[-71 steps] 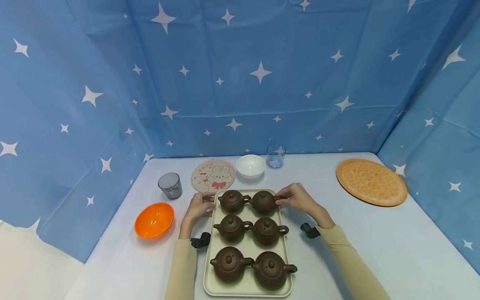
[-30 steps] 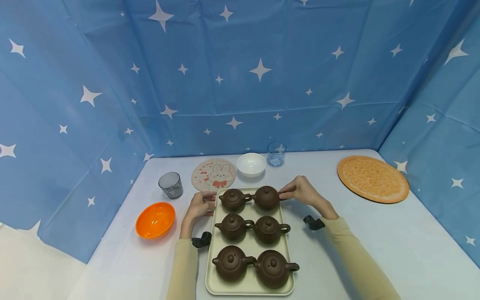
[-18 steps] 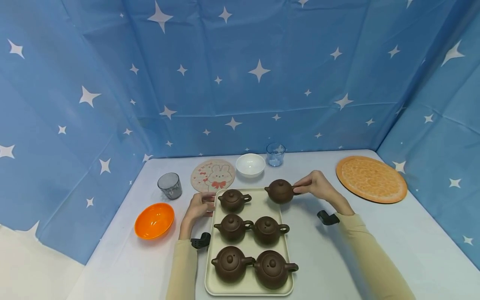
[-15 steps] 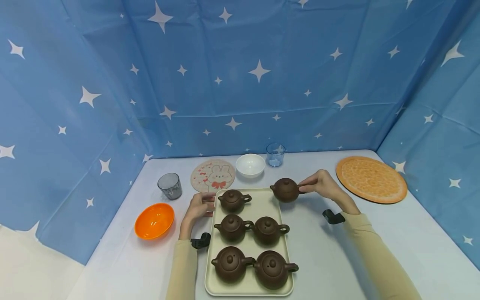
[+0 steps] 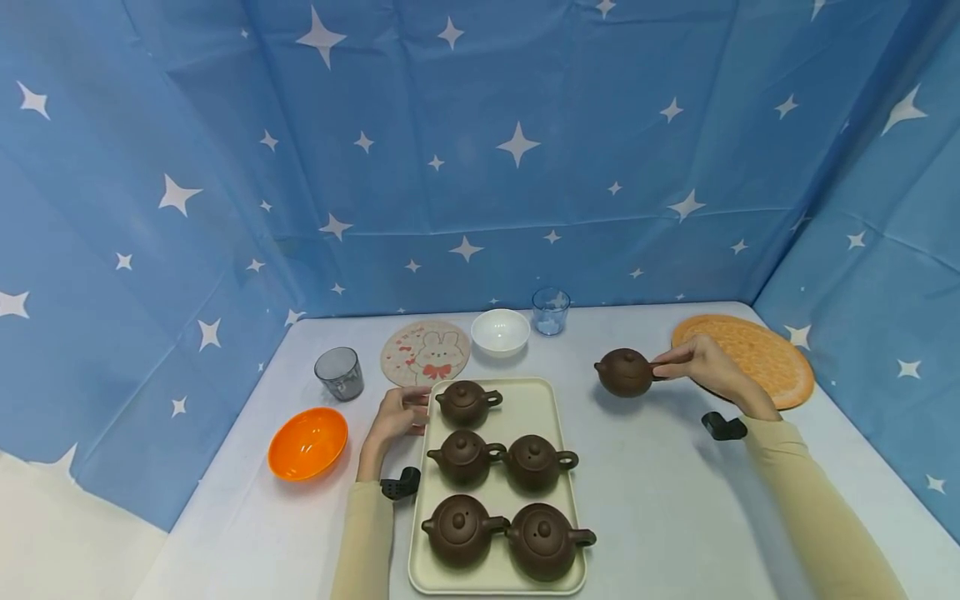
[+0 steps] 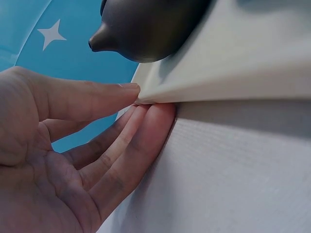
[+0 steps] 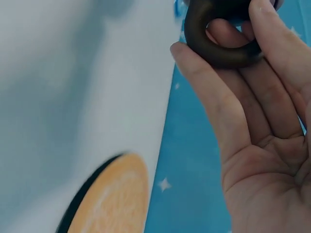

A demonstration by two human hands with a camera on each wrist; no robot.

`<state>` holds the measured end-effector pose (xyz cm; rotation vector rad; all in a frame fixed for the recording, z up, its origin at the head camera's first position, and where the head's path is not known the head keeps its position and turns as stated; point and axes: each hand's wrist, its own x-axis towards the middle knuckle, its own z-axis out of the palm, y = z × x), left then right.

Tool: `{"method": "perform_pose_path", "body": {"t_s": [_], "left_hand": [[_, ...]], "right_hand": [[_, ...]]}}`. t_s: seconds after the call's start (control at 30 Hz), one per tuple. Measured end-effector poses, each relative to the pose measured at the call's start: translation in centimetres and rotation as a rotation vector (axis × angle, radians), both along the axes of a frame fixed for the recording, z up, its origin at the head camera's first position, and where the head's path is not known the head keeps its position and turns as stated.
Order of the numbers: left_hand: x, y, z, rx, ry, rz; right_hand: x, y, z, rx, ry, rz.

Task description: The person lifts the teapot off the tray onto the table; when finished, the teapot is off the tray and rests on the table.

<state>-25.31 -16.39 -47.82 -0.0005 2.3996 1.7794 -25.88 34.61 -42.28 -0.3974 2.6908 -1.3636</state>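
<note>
My right hand [image 5: 708,367] grips a small dark brown teapot [image 5: 625,373] by its loop handle [image 7: 214,53], over the table to the right of the tray; its spout points left. In the right wrist view the thumb and fingers close round the handle. My left hand [image 5: 393,419] pinches the left edge of the cream tray [image 5: 531,407], thumb on top and fingertips under the rim in the left wrist view. Several like teapots [image 5: 534,462] stand on the tray, a bare spot at its far right corner. A teapot spout [image 6: 103,40] shows above the left fingers.
Left of the tray are an orange bowl [image 5: 308,443] and a grey glass [image 5: 340,372]. Behind it lie a rabbit-print mat [image 5: 420,350], a white bowl [image 5: 500,333] and a blue glass [image 5: 551,311]. A round orange mat [image 5: 757,358] sits at the far right, partly behind the right hand.
The right hand has lifted the far right teapot off the tray and carried it right by its handle. The left hand stays at the tray's edge.
</note>
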Motion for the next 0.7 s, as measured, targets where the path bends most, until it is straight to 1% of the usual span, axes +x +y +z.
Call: {"method": "perform_pose_path", "body": {"t_s": [0.07,0.3,0.5,0.7], "left_hand": [[0.0,0.0,0.0,0.004,-0.006,-0.002],[0.0,-0.1,0.0,-0.002,-0.013,-0.002],[-0.1,-0.1,-0.1,0.004,-0.005,0.0],[-0.2,-0.1,-0.3,0.003,-0.007,0.005]], "right_hand": [[0.1,0.9,0.0,0.018,-0.012,-0.011],[0.2,3.3,-0.6,0.095,0.007,-0.038],[0.4,4.7,-1.4,0.091,-0.002,-0.058],[0.6,5.6,-2.3,0.084,0.034,-0.056]]}}
